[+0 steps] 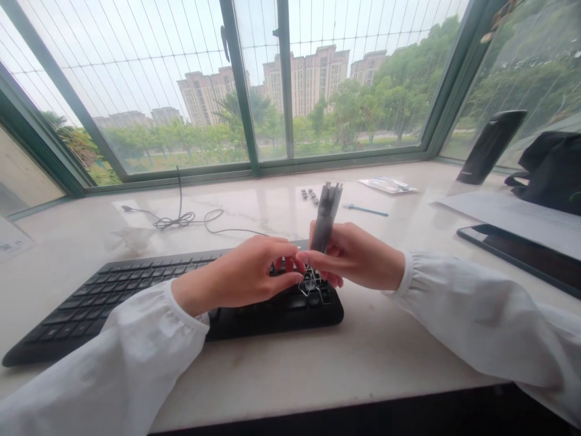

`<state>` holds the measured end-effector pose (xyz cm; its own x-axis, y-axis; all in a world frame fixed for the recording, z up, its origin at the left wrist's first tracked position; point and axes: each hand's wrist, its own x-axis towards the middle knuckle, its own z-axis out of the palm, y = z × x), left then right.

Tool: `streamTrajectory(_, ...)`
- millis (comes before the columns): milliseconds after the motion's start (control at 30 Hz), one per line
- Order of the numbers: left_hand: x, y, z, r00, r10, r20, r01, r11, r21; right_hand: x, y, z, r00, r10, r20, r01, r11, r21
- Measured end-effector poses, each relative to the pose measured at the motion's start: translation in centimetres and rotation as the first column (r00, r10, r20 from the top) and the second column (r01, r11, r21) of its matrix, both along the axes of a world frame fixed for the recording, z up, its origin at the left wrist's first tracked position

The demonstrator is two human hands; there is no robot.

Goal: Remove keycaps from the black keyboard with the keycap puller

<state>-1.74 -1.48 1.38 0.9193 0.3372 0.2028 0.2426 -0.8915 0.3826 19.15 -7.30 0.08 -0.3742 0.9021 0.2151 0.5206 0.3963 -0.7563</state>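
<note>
My right hand (358,255) grips the dark grey handle of a keycap puller (327,212), held upright over the right end of a black keyboard (149,284). Thin wire loops (312,281) extend from its lower end among the keys. Beside the wires is my left hand (247,272), its fingers curled and its thumb and index fingertips apart. The left thumb tip is close to the wire; whether they touch I cannot tell. Some of the keys under both hands are hidden.
Several small loose keycaps (310,195) lie behind the keyboard, near a blue thin stick (367,210) and a clear packet (387,185). A coiled cable (175,221) lies at left. Rightward are a phone (526,254), paper (512,209), a black cylinder (492,147) and a black bag (551,169).
</note>
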Motion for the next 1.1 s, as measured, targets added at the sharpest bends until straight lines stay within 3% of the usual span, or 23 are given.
streamTrajectory(100, -0.1, -0.1, 0.3, 0.999, -0.033, -0.003, 0.032, 0.999, -0.030, 0.0, 0.1, 0.0, 0.999, -0.021, -0.025, 0.020, 0.998, -0.066)
streamTrajectory(267, 0.2, -0.2, 0.3, 0.999, -0.041, -0.002, 0.041, 0.995, -0.095, 0.3, 0.1, 0.6, 0.999, 0.022, 0.043, -0.020, 0.999, -0.046)
streamTrajectory(433, 0.9, -0.1, -0.6, 0.988, -0.118, 0.102, 0.135, 0.975, -0.178, 0.3, 0.0, 0.8, 0.995, 0.038, 0.090, -0.040, 0.999, 0.024)
streamTrajectory(600, 1.2, 0.3, -1.6, 0.986, -0.121, 0.113, 0.136, 0.981, -0.135, 0.1, 0.2, 0.2, 0.997, 0.023, 0.069, -0.026, 0.998, 0.052)
streamTrajectory(800, 1.4, 0.4, -1.6, 0.984, -0.134, 0.116, 0.145, 0.985, -0.091, 0.3, 1.0, -1.3, 0.999, 0.007, -0.040, -0.007, 1.000, 0.005)
streamTrajectory(1100, 1.2, 0.1, -0.8, 0.993, -0.093, 0.075, 0.101, 0.990, -0.102, 0.6, 1.4, -1.5, 0.957, 0.155, -0.247, -0.181, 0.980, -0.086)
